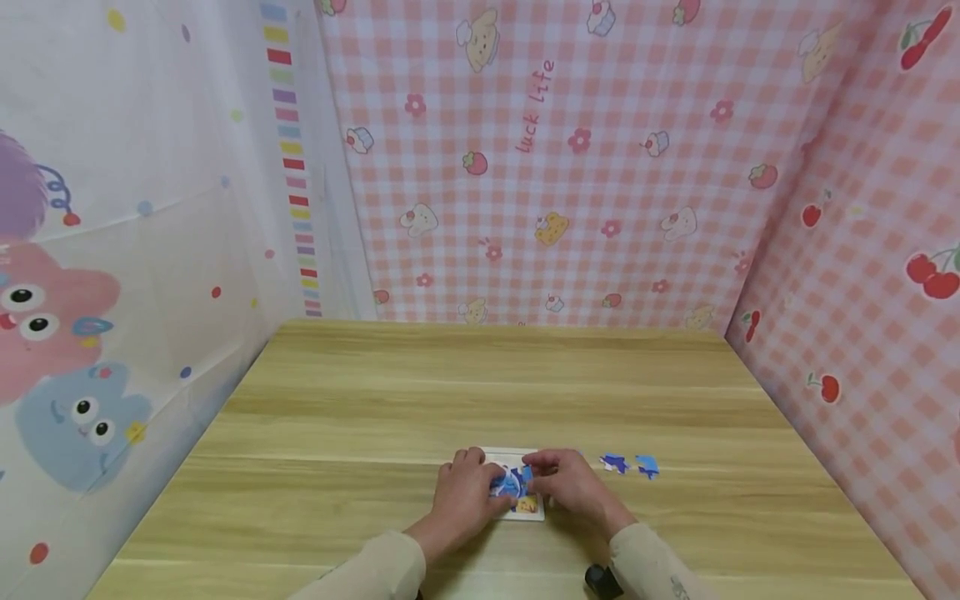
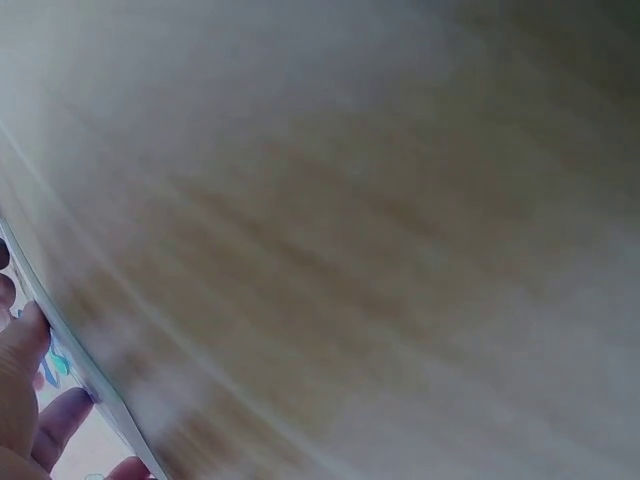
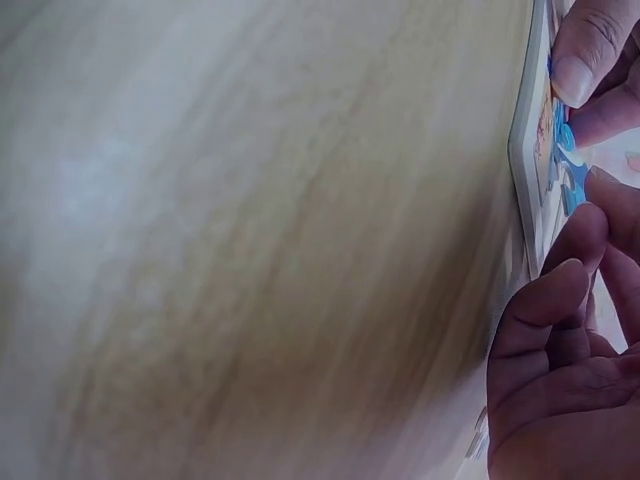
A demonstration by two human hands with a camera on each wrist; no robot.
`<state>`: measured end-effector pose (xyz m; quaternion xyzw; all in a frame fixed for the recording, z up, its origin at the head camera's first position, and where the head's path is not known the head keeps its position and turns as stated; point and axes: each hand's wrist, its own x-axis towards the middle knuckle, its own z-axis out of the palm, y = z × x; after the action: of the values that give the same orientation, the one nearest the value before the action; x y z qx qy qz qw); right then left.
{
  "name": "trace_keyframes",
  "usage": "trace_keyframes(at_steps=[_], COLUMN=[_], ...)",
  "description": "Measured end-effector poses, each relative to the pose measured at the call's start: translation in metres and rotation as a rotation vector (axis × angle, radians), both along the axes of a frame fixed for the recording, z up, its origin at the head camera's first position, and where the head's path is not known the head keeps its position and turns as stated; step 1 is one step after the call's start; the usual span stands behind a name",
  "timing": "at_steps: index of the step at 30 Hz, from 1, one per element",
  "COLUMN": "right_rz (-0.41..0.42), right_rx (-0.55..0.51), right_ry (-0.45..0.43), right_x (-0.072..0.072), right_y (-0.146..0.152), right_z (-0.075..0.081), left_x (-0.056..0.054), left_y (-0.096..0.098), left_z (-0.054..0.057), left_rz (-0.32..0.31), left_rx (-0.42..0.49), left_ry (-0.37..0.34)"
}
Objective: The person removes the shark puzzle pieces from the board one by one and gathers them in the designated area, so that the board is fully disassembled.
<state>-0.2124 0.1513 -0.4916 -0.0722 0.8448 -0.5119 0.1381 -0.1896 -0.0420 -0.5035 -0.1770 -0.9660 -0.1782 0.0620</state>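
Observation:
A small white puzzle tray (image 1: 531,517) lies on the table, partly covered by both hands. Blue puzzle pieces (image 1: 510,485) sit in it, beside an orange-yellow patch of picture. My left hand (image 1: 467,492) rests over the tray's left side, its thumb and index finger spread on the pieces. From the right, my right hand (image 1: 573,483) pinches a blue puzzle piece (image 3: 575,185) between thumb and fingertip, close over the tray. In the left wrist view, left-hand fingers (image 2: 62,420) lie along the tray's edge.
Two loose pieces lie right of the tray: a dark blue and white one (image 1: 615,463) and a light blue one (image 1: 647,466). A black object (image 1: 602,581) is at the right wrist. Patterned cloths (image 1: 540,183) enclose the wooden table (image 1: 480,383) at the back and sides.

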Motion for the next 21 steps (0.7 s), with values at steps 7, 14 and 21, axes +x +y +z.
trace_keyframes(at_steps=[7, 14, 21], right_rz=[0.021, 0.038, -0.002], right_rx=[-0.005, -0.012, -0.025], right_ry=[0.037, 0.054, 0.043], right_x=[0.0014, 0.0012, 0.0014], right_y=[0.0001, -0.0001, -0.0011], right_z=[0.0002, -0.0032, -0.0039], left_x=[0.0003, -0.0012, -0.0018], left_y=[0.0002, 0.0000, -0.0007], left_z=[0.0009, -0.0004, -0.0019], left_rz=[0.000, -0.001, -0.005], left_rx=[-0.002, -0.007, -0.007], left_ry=[-0.009, 0.004, 0.015])
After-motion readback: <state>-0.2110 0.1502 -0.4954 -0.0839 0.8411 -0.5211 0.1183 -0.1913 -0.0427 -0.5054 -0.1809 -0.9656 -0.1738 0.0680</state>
